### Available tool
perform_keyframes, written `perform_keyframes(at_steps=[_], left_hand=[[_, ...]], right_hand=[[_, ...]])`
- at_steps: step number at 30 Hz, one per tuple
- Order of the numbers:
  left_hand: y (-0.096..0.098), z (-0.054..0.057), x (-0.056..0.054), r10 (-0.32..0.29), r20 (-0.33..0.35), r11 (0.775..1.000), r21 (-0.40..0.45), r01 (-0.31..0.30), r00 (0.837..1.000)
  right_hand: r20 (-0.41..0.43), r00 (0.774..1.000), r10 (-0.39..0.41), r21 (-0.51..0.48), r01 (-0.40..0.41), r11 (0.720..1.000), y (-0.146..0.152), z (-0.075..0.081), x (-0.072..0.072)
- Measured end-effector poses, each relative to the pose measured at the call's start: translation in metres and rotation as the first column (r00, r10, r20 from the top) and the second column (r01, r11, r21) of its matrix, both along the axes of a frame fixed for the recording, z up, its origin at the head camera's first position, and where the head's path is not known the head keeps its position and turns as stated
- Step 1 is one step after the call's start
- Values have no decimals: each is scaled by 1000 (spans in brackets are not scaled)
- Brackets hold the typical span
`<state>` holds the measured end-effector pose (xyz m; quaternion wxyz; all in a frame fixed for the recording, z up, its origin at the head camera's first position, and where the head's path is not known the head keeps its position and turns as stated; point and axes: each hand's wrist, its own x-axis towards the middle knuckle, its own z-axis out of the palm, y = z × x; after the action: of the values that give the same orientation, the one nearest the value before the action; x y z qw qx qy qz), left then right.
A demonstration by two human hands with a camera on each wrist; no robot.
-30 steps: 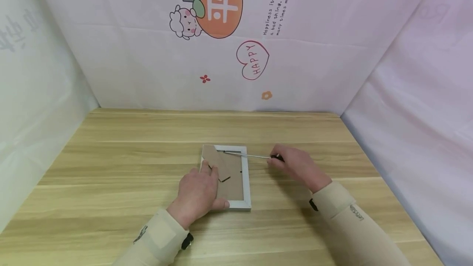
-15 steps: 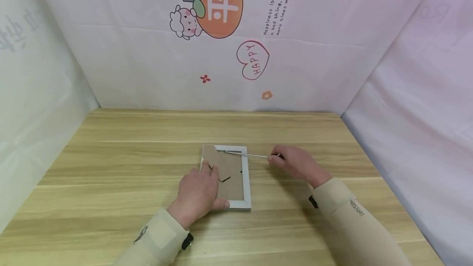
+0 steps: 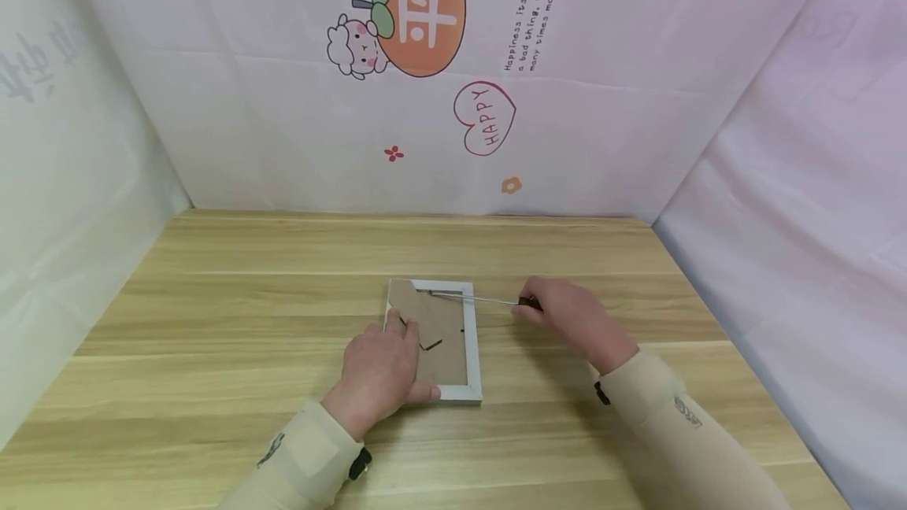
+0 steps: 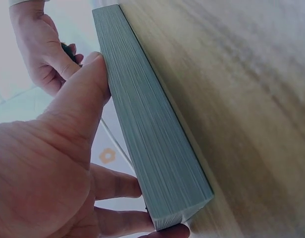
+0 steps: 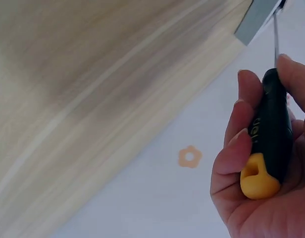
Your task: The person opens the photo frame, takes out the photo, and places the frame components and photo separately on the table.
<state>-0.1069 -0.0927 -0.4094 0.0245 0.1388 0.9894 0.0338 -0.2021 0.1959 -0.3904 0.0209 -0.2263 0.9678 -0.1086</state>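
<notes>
A white picture frame (image 3: 472,356) lies back-up on the table, its brown backing board (image 3: 446,317) showing. My left hand (image 3: 379,368) grips the frame at its left side, thumb along the near edge and fingers over the backing; in the left wrist view a fingertip curls round the frame's corner (image 4: 170,220). From the right, my right hand (image 3: 572,319) holds a screwdriver with a black and yellow handle (image 5: 271,129) inside its curled fingers. The thin metal shaft (image 3: 489,300) crosses the frame's right rim, with its tip by the far inner edge of the backing.
Pale wood tabletop (image 3: 234,321) surrounds the frame on every side. A white printed cloth (image 3: 298,148) hangs behind the table's back edge, with more white cloth at left and right (image 3: 801,203). A black strap piece (image 3: 360,463) shows at the left cuff.
My right hand and the screwdriver have shifted only very slightly, the tip staying near the frame's far inner edge. My left hand and the frame keep their place.
</notes>
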Motion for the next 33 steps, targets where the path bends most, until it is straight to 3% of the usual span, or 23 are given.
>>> perform_keyframes(at_steps=[7, 20, 27, 33], left_hand=[[0, -1, 0, 3, 11, 1000, -3, -3, 1000], [0, -3, 0, 6, 12, 1000, -2, -6, 1000], [-1, -3, 1, -5, -23, 1000, 6, 5, 1000], [0, -3, 1, 0, -16, 1000, 5, 0, 1000]], right_hand=[[-109, 993, 37, 12, -36, 999, -8, 1, 10], [-130, 992, 6, 24, -3, 1000, -11, 0, 9], [-86, 996, -7, 14, 8, 1000, -11, 7, 7], [-18, 1000, -15, 39, 16, 999, -12, 17, -1]])
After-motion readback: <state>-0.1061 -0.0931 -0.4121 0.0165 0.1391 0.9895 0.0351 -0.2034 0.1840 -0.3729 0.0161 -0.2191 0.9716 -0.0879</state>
